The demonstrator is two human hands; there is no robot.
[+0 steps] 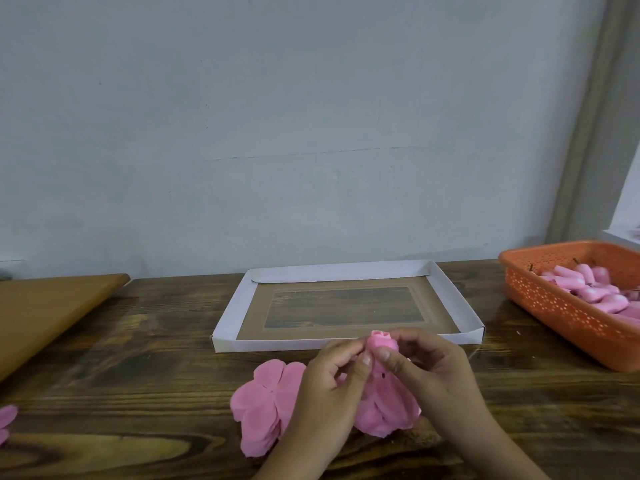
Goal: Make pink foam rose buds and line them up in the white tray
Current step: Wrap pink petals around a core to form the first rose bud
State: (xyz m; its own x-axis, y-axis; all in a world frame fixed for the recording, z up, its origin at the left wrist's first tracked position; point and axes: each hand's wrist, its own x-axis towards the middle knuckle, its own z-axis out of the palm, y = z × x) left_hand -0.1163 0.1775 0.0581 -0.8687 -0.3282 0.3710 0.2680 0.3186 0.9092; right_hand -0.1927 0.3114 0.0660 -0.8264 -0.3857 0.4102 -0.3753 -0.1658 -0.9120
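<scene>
On the wooden table point(145, 341), lower centre, both hands (left hand point(332, 379), right hand point(433, 368)) pinch a pink foam bud point(381, 341) before the white tray point(232, 323).

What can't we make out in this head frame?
- Base of the rose bud: hidden by the left hand and right hand.
- Stack of pink petals: right part behind the left hand.
- Orange basket: cut off by the right edge, so no count of pink pieces.
- Pink scrap: cut off at the left edge.

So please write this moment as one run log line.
both hands pinch rose bud | white tray holds no buds | petal stack on table
</scene>
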